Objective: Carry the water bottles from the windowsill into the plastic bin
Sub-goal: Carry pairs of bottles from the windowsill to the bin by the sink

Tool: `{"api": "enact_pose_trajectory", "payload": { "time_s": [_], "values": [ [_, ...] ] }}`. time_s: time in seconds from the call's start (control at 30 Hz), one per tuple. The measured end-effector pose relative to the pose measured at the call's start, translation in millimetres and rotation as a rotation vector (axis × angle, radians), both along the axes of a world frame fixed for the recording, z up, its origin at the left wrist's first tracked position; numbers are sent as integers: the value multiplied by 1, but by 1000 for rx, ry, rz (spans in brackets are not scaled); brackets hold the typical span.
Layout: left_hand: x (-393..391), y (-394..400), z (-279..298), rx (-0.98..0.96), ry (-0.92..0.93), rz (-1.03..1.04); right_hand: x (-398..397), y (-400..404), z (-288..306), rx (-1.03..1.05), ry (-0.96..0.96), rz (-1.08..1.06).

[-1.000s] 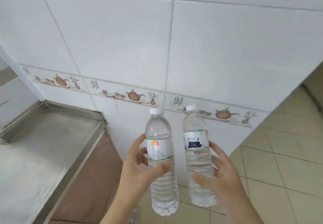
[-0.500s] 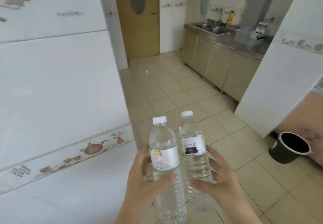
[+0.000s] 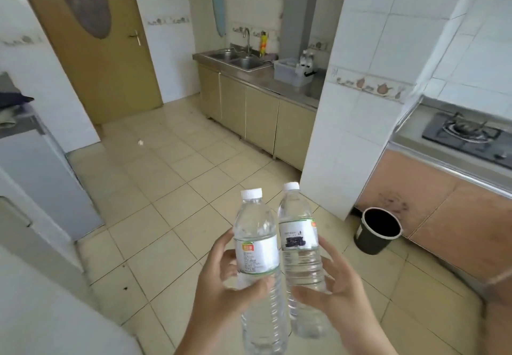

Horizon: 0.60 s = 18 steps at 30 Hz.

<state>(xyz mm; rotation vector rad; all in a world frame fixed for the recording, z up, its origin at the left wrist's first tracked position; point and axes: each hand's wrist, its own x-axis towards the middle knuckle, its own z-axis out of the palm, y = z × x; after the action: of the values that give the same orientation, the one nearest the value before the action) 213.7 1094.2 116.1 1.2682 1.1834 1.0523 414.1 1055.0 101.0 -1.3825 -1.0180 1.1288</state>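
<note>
At chest height in front of the person, two clear water bottles are held upright, one in each hand, over a tiled kitchen floor (image 3: pixel 177 177).

Left hand (image 3: pixel 221 291): fingers wrapped round the lower body of the left bottle (image 3: pixel 257 255), thumb across its front below the label; grip closed on it. White cap on, long axis near vertical with a slight lean.

Right hand (image 3: pixel 338 296): fingers closed round the lower body of the right bottle (image 3: pixel 300 246), thumb pressing in from the front. Cap on, axis near vertical. The two bottles stand side by side, shoulders just beside each other; whether they touch cannot be told.

Destination: a pale plastic bin (image 3: pixel 291 73) sits on the steel counter (image 3: pixel 263 80) beside the sink (image 3: pixel 238 59), far across the room, ahead and slightly right of the hands. What look like bottles already stand at its right side; too small to confirm. A tiled pillar (image 3: pixel 346 105) hides the bin's right end.

Governing relation: the bin lies well apart from both hands, straight ahead beyond the open floor, and marginally nearer the right hand. Judgement: the step in hand is the carry; neither bottle can be released until the floor is crossed. A black bucket (image 3: pixel 378 230) stands on the floor to the right of that path, beside the pillar's foot, below the hob counter (image 3: pixel 460 136). It appears clear of the direct line.

Risk: both grips are low on smooth, ribbed bodies, so the tall bottles could tip at the top.
</note>
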Motion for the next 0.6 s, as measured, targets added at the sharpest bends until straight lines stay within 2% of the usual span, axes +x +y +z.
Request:
{"api": "enact_pose_trajectory", "payload": {
  "time_s": [0.23,0.6],
  "values": [
    [61,106,-9,17,13,13,57,107,-7,23,44,-40],
    [171,292,2,-18,10,113,174,312,-1,34,63,56]
  ]
}}
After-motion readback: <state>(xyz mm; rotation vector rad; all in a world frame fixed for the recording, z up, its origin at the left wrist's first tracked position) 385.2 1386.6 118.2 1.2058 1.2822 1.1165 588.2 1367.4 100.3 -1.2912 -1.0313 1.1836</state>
